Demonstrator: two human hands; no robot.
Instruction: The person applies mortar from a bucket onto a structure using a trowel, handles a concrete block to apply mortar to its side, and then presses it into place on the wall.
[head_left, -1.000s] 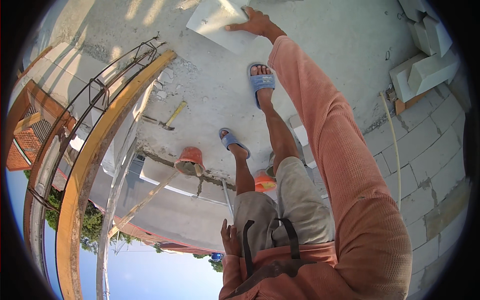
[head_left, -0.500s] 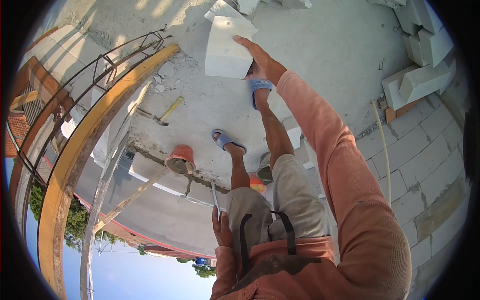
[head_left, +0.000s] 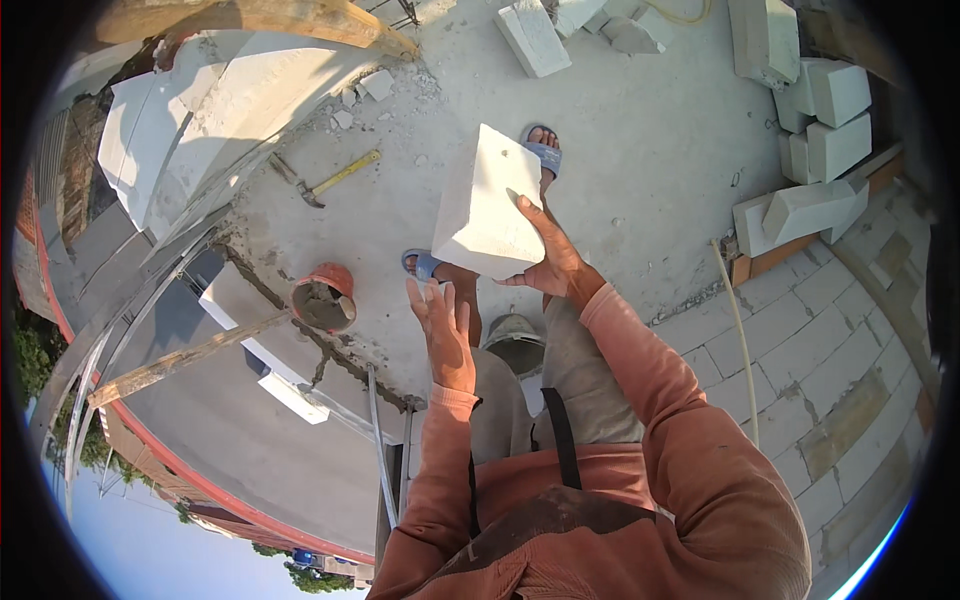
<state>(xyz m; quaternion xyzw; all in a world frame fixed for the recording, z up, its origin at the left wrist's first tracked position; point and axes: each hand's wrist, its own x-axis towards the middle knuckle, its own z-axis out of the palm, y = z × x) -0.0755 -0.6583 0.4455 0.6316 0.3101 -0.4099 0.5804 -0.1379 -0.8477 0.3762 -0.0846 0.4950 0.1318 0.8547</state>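
Observation:
A white lightweight block (head_left: 490,205) is held up in front of me, tilted, above the concrete floor. My right hand (head_left: 558,258) is closed on its lower right end, with the thumb on the upper face and the fingers beneath. My left hand (head_left: 445,338) is raised just below the block's lower left corner. Its fingers are stretched and apart, and it holds nothing. A gap seems to lie between it and the block.
A red bucket (head_left: 328,272) with mortar stands left, near a yellow-handled hammer (head_left: 345,173). A dark bucket (head_left: 515,325) is beside my legs. White blocks (head_left: 838,145) are piled at right, with a hose (head_left: 738,320) nearby. A wooden plank (head_left: 190,358) crosses the wall edge.
My right hand has drawn the block in from farther away toward my body. My left hand has risen from beside a metal strip toward the block. The view has turned.

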